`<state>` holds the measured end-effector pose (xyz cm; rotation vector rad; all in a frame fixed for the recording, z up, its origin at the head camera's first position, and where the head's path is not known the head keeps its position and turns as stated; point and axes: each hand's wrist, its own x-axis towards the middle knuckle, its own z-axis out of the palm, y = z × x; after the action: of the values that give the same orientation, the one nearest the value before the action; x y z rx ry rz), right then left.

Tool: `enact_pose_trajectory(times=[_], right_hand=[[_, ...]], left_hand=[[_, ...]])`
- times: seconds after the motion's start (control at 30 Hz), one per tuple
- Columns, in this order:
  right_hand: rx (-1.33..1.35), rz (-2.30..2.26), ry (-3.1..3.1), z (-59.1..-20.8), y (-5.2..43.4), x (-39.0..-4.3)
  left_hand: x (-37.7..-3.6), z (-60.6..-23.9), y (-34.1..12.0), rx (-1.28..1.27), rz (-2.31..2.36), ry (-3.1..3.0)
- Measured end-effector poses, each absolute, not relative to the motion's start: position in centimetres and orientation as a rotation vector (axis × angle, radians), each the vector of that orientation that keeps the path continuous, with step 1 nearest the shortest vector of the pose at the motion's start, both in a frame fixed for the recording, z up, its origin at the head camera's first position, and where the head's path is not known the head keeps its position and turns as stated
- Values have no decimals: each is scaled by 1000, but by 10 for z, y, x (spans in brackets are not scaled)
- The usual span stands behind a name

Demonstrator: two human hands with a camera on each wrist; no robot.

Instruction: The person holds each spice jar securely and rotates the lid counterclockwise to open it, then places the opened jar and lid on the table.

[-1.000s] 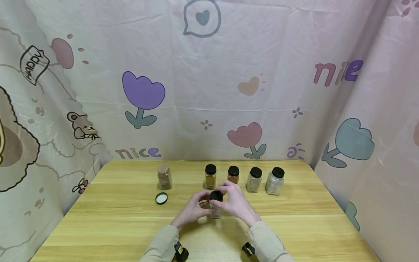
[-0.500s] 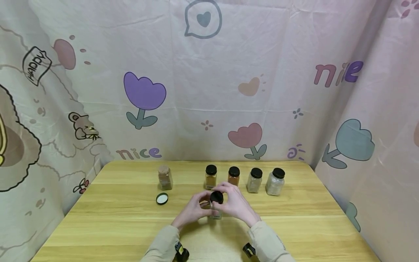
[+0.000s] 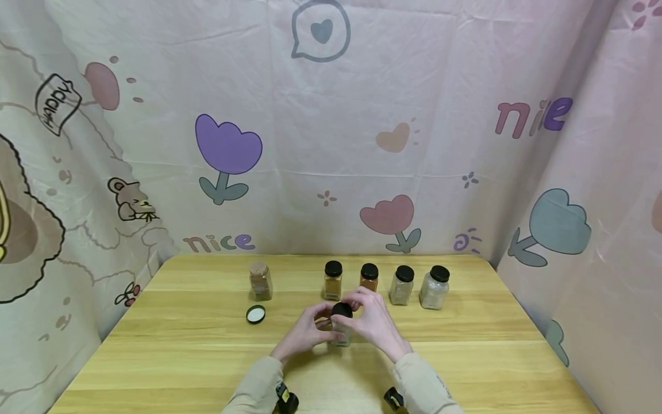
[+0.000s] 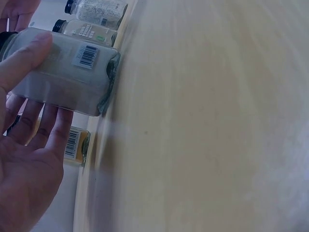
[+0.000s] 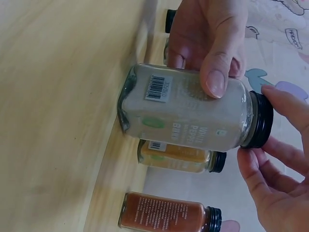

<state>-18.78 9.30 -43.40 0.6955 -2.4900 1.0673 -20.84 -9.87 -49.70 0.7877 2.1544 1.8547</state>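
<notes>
A glass spice jar of pale powder, its label reading white pepper, stands upright on the table in front of me. My left hand grips the jar's body, thumb on the near side and fingers behind, as the left wrist view shows. With thumb and fingertips, my right hand pinches the jar's black lid, which sits on the neck. Just behind the jar is a black-capped jar of yellow powder. A jar of orange-red powder is partly hidden by the right hand in the head view.
Two black-capped jars with pale contents, one smaller and one larger, stand at the back right. On the left is an uncapped jar of brownish powder. A loose lid, white inside up, lies before it on the wooden table.
The right hand's fingers and wrist have shifted slightly around the lid. Left hand, held jar and the other jars stay in place.
</notes>
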Motion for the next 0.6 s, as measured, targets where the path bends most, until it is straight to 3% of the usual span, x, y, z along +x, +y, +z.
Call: enact_pose_trajectory(times=[0.6], right_hand=[[810, 1108, -2548, -432, 97, -191]], left_hand=[[-209, -497, -99, 764, 1853, 2151]])
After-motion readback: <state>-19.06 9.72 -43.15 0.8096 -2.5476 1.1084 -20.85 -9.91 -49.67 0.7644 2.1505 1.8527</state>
